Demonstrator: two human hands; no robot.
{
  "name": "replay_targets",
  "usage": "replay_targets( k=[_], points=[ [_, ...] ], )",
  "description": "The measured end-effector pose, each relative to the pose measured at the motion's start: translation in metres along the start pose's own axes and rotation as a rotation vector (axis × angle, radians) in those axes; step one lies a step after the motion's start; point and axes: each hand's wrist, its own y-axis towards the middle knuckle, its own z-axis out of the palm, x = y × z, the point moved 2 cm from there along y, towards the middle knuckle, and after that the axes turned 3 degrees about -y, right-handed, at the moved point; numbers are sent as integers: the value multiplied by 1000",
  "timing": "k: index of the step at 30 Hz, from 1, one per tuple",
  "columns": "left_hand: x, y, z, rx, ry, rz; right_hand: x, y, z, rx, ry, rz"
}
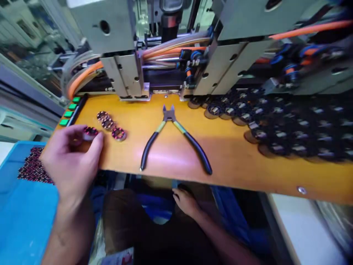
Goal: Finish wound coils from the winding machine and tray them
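Ring [91,131] partly hidden by left hand [77,156]; blue tray [24,224] cut off left; black parts [300,129] blurred, cut off right.

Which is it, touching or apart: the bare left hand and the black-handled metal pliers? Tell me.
Apart. The head view shows a stretch of glossy orange tabletop between the left hand and the black-handled metal pliers, which lie spread open.

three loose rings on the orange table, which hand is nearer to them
Left. The left hand is just left of the three rings, holding another ring; the right hand is farther off, to their right, beyond the table's near edge.
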Motion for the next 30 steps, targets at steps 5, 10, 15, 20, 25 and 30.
replay_targets(
  k=[5,10,15,20,25,30],
  points=[
    [8,3,-3,22,20,33,11,-28,17,-108,-126,-181],
    [4,11,-10,45,54,21,50,-81,-51,-593,-85,-462],
    [-7,12,-26,9,-37,-30,30,-163,-221,-1409,129,-501],
    [-26,12,-48,-19,-221,-134,-38,-206,-347,-1788,146,-386],
    [-34,8,-54,-41,-477,-263,-44,-188,-364,-1710,-1,-456],
    [-23,7,-47,-42,-660,-463,-44,-173,-355,-1663,-42,-397]
  ],
)
